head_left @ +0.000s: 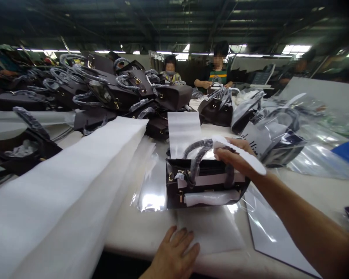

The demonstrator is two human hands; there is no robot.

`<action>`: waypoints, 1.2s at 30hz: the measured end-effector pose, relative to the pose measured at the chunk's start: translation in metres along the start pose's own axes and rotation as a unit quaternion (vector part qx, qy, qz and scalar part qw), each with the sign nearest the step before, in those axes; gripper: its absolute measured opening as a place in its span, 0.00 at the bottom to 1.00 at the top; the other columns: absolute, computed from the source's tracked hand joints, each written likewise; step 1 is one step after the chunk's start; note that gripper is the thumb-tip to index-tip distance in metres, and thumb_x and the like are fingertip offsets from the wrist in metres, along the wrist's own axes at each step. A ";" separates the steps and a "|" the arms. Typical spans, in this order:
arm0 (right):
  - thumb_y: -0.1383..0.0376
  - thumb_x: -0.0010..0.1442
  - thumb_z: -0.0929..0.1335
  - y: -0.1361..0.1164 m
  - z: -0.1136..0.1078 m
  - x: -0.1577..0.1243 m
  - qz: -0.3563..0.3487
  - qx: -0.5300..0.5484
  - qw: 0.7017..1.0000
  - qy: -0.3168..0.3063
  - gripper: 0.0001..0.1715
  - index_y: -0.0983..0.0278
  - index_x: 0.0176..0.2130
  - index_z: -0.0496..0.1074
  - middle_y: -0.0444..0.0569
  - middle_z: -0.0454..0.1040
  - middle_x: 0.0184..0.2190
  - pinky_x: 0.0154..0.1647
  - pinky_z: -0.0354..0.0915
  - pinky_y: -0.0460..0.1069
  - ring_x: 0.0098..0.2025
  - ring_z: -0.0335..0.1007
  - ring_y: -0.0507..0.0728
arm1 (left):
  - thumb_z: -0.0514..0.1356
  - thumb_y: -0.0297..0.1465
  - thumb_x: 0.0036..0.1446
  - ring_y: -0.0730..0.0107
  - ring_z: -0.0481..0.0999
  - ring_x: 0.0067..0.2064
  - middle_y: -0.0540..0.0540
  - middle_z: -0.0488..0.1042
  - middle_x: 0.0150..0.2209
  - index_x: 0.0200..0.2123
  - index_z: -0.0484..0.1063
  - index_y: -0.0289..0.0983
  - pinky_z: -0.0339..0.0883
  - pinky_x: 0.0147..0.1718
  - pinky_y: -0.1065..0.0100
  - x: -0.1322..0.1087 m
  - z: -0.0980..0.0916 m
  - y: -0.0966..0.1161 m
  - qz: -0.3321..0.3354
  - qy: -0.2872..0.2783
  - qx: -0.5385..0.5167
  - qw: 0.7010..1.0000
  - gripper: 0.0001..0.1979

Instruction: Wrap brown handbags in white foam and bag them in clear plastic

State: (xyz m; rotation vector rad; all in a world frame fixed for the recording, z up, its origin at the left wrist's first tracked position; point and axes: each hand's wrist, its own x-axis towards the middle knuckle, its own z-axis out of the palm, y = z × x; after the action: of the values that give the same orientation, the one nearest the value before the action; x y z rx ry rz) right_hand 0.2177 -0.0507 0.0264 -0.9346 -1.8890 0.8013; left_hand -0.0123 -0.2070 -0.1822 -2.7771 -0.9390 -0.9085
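My right hand (235, 157) reaches forward from the near right, arm extended, palm down, fingers closed on a white foam strip (244, 153) at the top of a dark brown handbag (203, 186). The handbag stands upright at the centre of the white table (308, 186), on a clear plastic sheet (151, 190). My left hand (174, 254) lies flat at the near edge, fingers spread apart, pressing a white foam sheet (212, 232). A stack of foam sheets (61, 193) lies to the left.

Dim workshop, bright strip windows (296, 49)
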 end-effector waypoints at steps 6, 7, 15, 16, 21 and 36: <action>0.63 0.52 0.67 -0.002 -0.006 -0.019 0.037 -0.015 0.999 0.016 0.11 0.65 0.23 0.64 0.40 0.58 0.17 0.19 0.46 0.44 0.19 0.50 0.47 | 0.48 0.23 0.59 0.65 0.68 0.45 0.43 0.73 0.41 0.36 0.70 0.33 0.61 0.45 0.60 0.009 0.004 0.000 0.020 0.030 -0.026 0.999 0.11; 0.62 0.52 0.67 -0.001 -0.004 -0.022 0.041 -0.017 0.998 0.034 0.11 0.65 0.23 0.64 0.40 0.58 0.17 0.19 0.46 0.44 0.19 0.50 0.47 | 0.48 0.22 0.58 0.65 0.69 0.44 0.43 0.73 0.40 0.35 0.70 0.33 0.62 0.46 0.60 0.010 -0.001 -0.003 0.025 0.033 -0.027 0.999 0.11; 0.64 0.54 0.66 0.004 0.015 -0.028 0.032 -0.029 0.997 0.068 0.11 0.66 0.23 0.63 0.40 0.57 0.19 0.21 0.48 0.44 0.22 0.51 0.47 | 0.47 0.21 0.58 0.65 0.69 0.40 0.41 0.73 0.37 0.34 0.69 0.30 0.67 0.40 0.62 0.002 -0.027 -0.022 0.054 -0.016 -0.021 0.998 0.11; 0.64 0.54 0.65 0.003 0.016 -0.028 0.031 -0.026 0.997 0.069 0.11 0.66 0.23 0.63 0.40 0.58 0.19 0.22 0.48 0.44 0.22 0.52 0.48 | 0.47 0.22 0.59 0.65 0.69 0.40 0.41 0.73 0.37 0.35 0.69 0.30 0.67 0.40 0.62 0.000 -0.027 -0.023 0.053 -0.021 -0.027 0.998 0.11; 0.66 0.53 0.65 0.001 0.018 -0.032 0.023 -0.030 0.998 0.050 0.09 0.66 0.24 0.63 0.40 0.57 0.20 0.23 0.50 0.44 0.23 0.52 0.48 | 0.44 0.23 0.61 0.65 0.69 0.43 0.40 0.73 0.39 0.38 0.69 0.31 0.67 0.43 0.62 -0.004 -0.030 -0.027 0.056 -0.056 -0.043 0.996 0.14; 0.65 0.52 0.64 -0.002 0.022 -0.027 0.027 -0.034 0.997 0.056 0.10 0.65 0.22 0.60 0.40 0.56 0.19 0.24 0.48 0.44 0.23 0.50 0.48 | 0.45 0.21 0.59 0.67 0.70 0.46 0.42 0.74 0.40 0.36 0.70 0.34 0.65 0.46 0.64 -0.011 -0.027 -0.027 0.021 -0.036 -0.054 0.998 0.14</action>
State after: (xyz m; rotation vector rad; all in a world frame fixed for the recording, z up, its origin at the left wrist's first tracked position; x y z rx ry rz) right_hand 0.2069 -0.0783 0.0074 -1.0547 -1.8109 0.7040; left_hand -0.0490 -0.1976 -0.1694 -2.9265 -0.8620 -0.8830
